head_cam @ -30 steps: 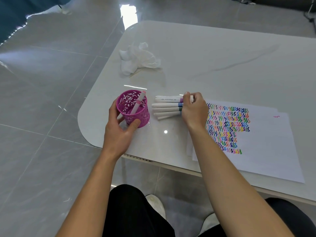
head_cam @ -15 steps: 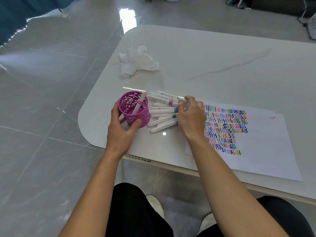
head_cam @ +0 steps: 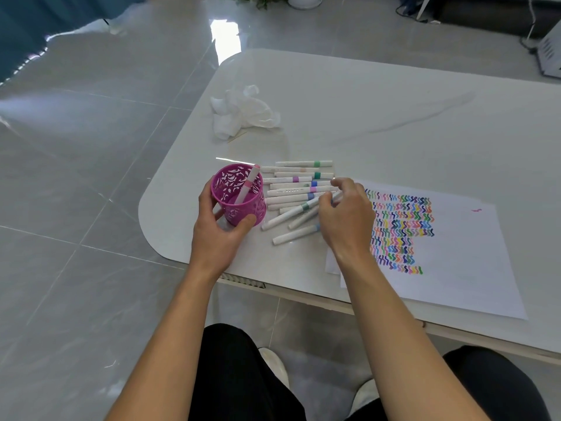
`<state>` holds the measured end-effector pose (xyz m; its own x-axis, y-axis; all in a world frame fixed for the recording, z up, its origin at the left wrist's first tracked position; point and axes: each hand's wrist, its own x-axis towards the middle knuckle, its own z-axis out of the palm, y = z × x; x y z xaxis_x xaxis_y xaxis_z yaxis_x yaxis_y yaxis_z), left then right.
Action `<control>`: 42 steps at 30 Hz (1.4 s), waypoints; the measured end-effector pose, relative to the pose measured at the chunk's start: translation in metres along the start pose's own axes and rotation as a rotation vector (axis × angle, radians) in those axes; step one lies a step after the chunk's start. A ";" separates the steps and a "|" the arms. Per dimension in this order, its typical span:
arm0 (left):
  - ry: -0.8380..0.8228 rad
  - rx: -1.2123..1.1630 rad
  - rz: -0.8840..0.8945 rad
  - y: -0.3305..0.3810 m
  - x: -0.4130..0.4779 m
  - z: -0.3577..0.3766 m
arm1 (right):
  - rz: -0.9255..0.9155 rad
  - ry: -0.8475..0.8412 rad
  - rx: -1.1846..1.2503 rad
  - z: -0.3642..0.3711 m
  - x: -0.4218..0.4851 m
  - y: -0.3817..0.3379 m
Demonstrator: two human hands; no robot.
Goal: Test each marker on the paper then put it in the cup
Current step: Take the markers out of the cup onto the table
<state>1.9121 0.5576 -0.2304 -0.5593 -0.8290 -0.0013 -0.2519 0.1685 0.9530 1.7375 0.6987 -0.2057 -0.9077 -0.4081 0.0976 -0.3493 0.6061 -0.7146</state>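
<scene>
Markers [head_cam: 288,192], roughly twelve, lie fanned on the table [head_cam: 394,117] between one cup [head_cam: 243,209] and paper [head_cam: 455,268]; one more marker [head_cam: 247,185] stands inside the cup. Left hand [head_cam: 215,238] grips the cup; right hand [head_cam: 349,220] curls over the pile, grasp unclear.

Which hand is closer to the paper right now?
Right. The right hand hovers at the left edge of the paper, fingers among the markers; the left hand grips the cup, beyond the markers.

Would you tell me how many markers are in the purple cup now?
1: a pink-banded marker leaning on the far rim of the cup; no others show inside.
</scene>
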 end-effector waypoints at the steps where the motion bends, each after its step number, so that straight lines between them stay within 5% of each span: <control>1: 0.005 -0.004 0.000 0.001 -0.001 0.000 | -0.008 0.005 0.010 -0.001 -0.001 -0.001; 9: 0.030 -0.008 0.008 0.002 0.001 0.005 | -0.252 -0.210 0.257 0.016 -0.007 -0.052; 17: 0.006 0.013 -0.004 -0.001 0.003 0.004 | -0.295 -0.285 0.122 0.028 0.001 -0.088; 25: 0.004 0.005 -0.004 0.001 0.006 0.004 | -0.304 -0.166 0.345 0.021 -0.001 -0.078; 31: 0.004 0.030 -0.015 0.004 0.007 0.004 | -0.082 -0.002 0.566 -0.008 0.002 -0.039; 36: 0.022 0.010 -0.047 0.006 0.002 0.007 | 0.025 -0.020 0.472 -0.023 -0.004 0.012; 42: 0.096 0.047 -0.091 0.007 -0.008 0.013 | -0.091 -0.113 0.211 -0.015 -0.021 0.044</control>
<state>1.9041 0.5724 -0.2276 -0.4552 -0.8886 -0.0560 -0.3365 0.1134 0.9348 1.7382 0.7442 -0.2286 -0.8389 -0.5352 0.0988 -0.3614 0.4120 -0.8365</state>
